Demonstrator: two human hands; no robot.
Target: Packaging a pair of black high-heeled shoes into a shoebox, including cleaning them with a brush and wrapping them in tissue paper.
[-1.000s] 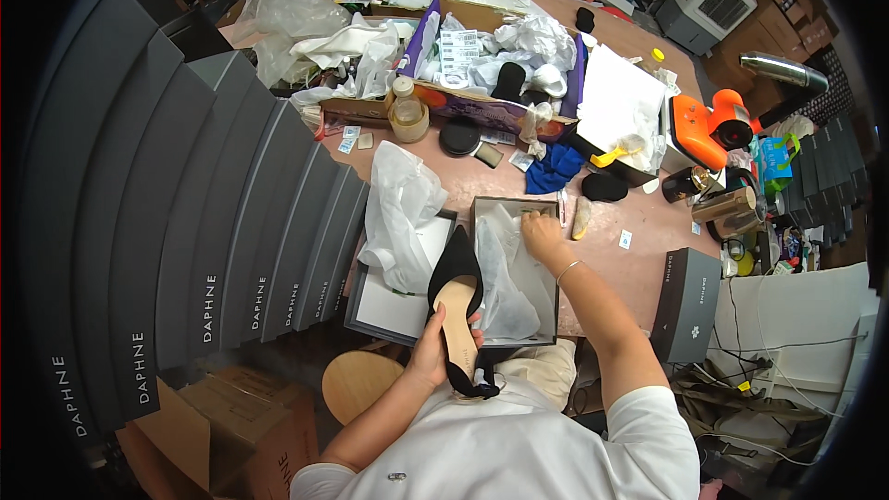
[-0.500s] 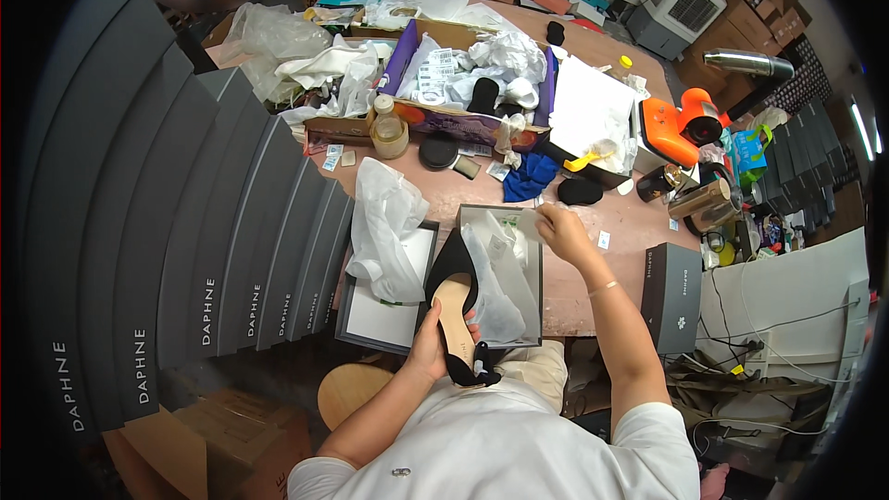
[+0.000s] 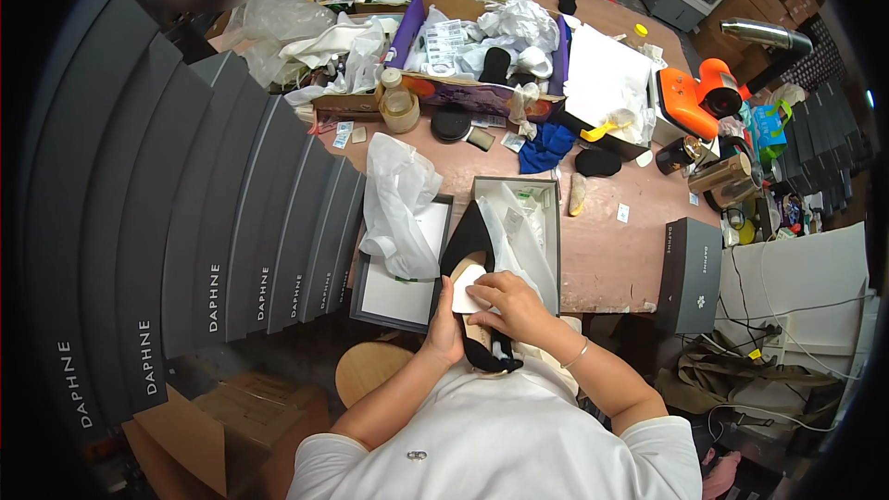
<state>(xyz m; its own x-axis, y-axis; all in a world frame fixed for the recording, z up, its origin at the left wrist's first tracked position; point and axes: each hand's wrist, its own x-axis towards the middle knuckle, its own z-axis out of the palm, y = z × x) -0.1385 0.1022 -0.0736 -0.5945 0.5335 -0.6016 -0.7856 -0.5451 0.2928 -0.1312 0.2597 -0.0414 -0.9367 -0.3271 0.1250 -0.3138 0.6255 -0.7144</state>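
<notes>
Stacked dark grey boxes (image 3: pixel 231 250) at far left. Next, a box lid (image 3: pixel 400 292) under crumpled white tissue (image 3: pixel 398 208). Left hand (image 3: pixel 448 331) closed around 1 black pointed shoe (image 3: pixel 470 250), sole up, over the open shoe box (image 3: pixel 553 241). Right hand (image 3: pixel 505 301) pinching a pale pad (image 3: pixel 466 289) onto the sole. Seemingly midway: pad pressed on, shoe not yet boxed
</notes>
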